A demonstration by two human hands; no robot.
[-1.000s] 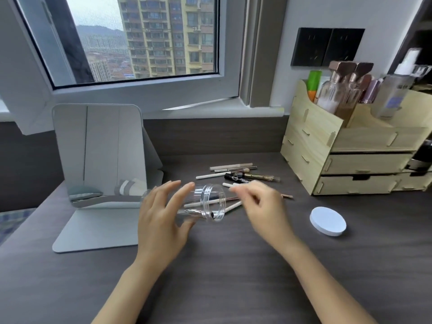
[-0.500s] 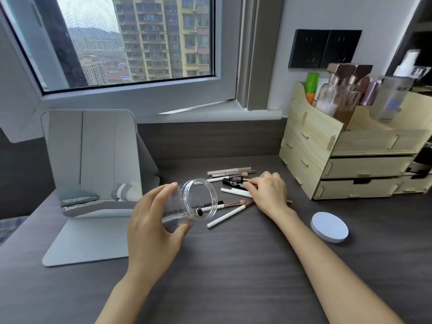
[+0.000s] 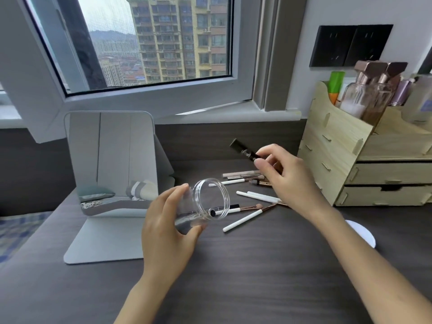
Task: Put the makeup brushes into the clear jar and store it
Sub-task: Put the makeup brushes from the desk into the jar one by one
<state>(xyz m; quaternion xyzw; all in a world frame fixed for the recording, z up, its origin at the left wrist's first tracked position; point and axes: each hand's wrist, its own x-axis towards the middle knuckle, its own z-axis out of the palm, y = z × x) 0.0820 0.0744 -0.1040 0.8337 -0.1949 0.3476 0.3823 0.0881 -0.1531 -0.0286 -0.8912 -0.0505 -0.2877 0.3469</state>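
My left hand [image 3: 168, 220] grips the clear jar [image 3: 205, 202], tilted on its side with its open mouth facing right; a thin black-tipped brush lies inside it. My right hand [image 3: 285, 181] is raised above the desk and pinches a black-handled brush [image 3: 243, 151] that points up and to the left. Several white-handled and rose-gold makeup brushes [image 3: 247, 216] lie scattered on the dark desk between the jar and my right hand.
A standing mirror [image 3: 109, 160] is at the left, just behind the jar. A wooden drawer organizer [image 3: 364, 164] with bottles stands at the right. A round white lid [image 3: 362, 232] lies on the desk beside my right forearm. A window sill runs behind.
My right hand went from the jar's mouth to the pile of brushes, took the black-handled one and lifted it clear of the desk. The jar stayed tilted in my left hand.
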